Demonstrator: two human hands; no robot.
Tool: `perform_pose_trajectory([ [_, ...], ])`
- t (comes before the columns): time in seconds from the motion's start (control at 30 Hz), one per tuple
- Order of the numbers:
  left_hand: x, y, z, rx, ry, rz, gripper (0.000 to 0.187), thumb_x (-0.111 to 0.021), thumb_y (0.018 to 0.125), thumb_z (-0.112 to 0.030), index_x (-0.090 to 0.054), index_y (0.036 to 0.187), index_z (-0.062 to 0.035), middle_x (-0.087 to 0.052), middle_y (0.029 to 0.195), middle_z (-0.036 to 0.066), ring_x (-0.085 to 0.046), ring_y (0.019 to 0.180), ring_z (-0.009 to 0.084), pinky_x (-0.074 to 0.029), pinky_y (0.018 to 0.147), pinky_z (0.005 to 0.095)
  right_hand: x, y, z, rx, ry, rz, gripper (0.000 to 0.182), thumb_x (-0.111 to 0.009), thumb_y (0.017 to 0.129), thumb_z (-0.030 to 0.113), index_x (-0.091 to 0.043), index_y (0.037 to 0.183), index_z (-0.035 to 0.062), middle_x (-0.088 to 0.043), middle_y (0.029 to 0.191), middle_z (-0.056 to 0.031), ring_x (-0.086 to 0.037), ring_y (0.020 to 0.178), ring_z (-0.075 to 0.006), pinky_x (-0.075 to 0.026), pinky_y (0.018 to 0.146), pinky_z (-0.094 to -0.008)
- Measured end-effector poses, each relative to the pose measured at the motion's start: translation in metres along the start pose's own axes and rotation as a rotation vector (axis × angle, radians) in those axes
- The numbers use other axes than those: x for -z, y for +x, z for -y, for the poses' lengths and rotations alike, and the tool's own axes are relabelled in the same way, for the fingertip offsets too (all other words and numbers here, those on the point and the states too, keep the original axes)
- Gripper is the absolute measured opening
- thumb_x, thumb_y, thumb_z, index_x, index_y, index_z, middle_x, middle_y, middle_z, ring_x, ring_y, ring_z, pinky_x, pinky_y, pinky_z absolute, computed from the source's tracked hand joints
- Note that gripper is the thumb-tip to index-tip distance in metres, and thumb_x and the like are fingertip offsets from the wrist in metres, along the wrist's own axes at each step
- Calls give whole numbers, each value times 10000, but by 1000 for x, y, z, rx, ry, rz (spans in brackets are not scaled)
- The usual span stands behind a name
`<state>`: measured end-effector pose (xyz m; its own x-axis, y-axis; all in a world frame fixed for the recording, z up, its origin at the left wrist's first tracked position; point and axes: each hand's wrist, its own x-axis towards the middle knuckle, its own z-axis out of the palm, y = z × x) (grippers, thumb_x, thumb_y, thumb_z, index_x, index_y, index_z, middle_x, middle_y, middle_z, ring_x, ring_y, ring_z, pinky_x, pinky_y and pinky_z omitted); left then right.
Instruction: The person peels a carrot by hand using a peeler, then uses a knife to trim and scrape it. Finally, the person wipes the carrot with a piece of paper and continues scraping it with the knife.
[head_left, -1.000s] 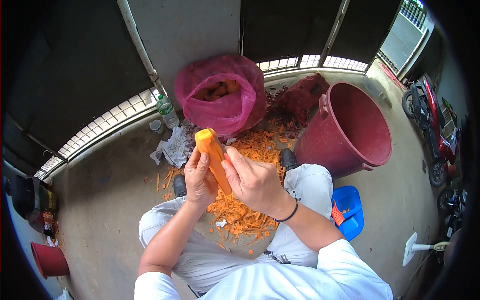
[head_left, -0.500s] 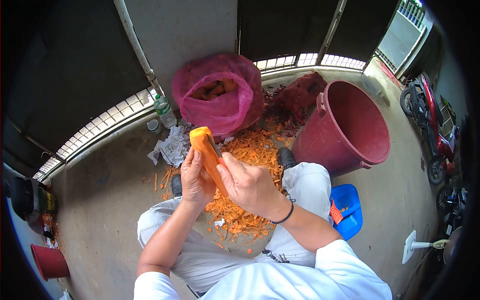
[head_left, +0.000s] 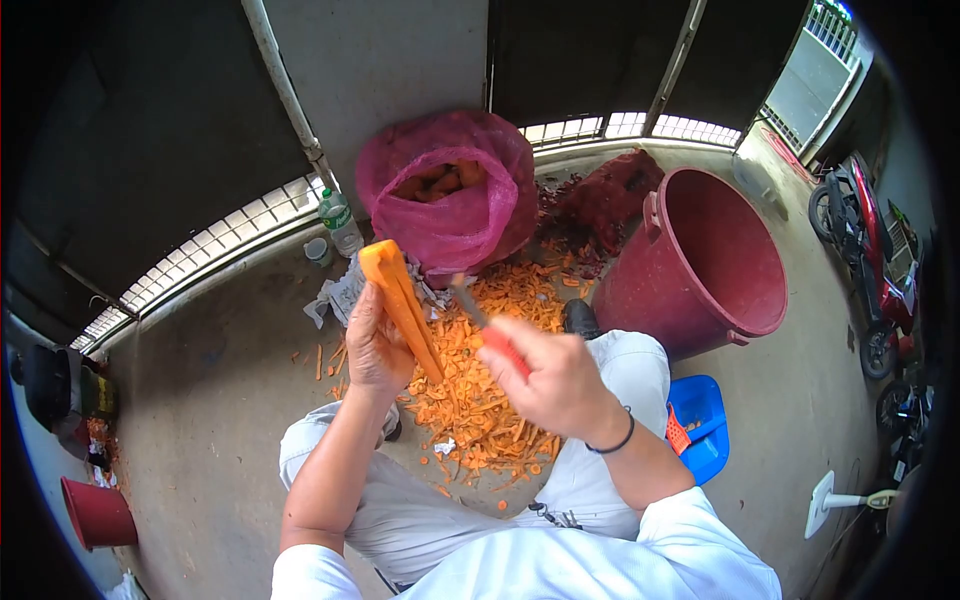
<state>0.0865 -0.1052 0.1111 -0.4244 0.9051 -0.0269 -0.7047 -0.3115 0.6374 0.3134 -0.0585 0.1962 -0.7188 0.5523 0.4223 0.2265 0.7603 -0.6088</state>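
Observation:
An orange carrot [head_left: 405, 308], peeled and long, is held tilted in my left hand [head_left: 378, 345], its thick end up. My right hand [head_left: 550, 375] is closed round the red handle of a small knife [head_left: 490, 332]. The blade points up and left, apart from the carrot, and is slightly blurred. Below both hands a heap of orange peelings [head_left: 480, 400] covers the floor between my legs.
A pink mesh sack [head_left: 510, 215] with orange pieces inside stands ahead, beside a plastic bottle [head_left: 340, 222] and cup. A large red tub [head_left: 640, 285] and a blue container [head_left: 712, 452] are on the right. A red motorcycle [head_left: 868, 250] stands farther right.
My right hand and the knife have moved right, away from the carrot. My left hand has shifted slightly left with the carrot, which now shows more of its length.

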Motion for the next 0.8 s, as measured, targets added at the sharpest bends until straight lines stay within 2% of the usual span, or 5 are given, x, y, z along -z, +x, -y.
perform_pose_trajectory([
  [0.1,-7,-8,11,148,54,131,517,-646,1018,-450,-562,1384,-94,-667,1151,71,-642,1039,224,-552,859,423,7,10,-10,-98,158,-337,271,-803,922,122,-646,1109,4,-641,717,-55,-603,605,-109,-486,576,-268],
  [0.27,-21,-19,28,320,119,171,487,-663,1006,-441,-586,1355,-111,-681,1125,73,-670,998,238,-580,824,422,-4,11,-51,-163,267,-339,240,-759,975,165,-633,1098,3,-621,733,-9,-596,633,-77,-487,588,-250],
  [0.37,-16,-18,34,460,75,87,440,-657,1009,-439,-610,1314,-125,-709,1081,83,-702,961,260,-600,790,445,-6,8,-58,-420,750,-293,214,-693,1027,165,-594,1157,27,-591,778,30,-544,599,-27,-453,539,-202],
  [0.67,-26,-23,36,598,83,54,378,-613,1043,-401,-618,1308,-131,-710,1051,47,-694,906,220,-586,768,405,-9,8,-66,-220,235,-271,467,-872,841,123,-613,1209,3,-730,926,-57,-676,791,-97,-552,738,-258],
  [0.8,-25,-26,39,682,155,57,355,-615,1044,-387,-630,1288,-129,-708,1042,43,-692,853,206,-587,719,379,-11,8,-67,-233,304,-200,469,-869,833,98,-620,1220,3,-780,1009,-104,-727,888,-117,-582,803,-286],
])
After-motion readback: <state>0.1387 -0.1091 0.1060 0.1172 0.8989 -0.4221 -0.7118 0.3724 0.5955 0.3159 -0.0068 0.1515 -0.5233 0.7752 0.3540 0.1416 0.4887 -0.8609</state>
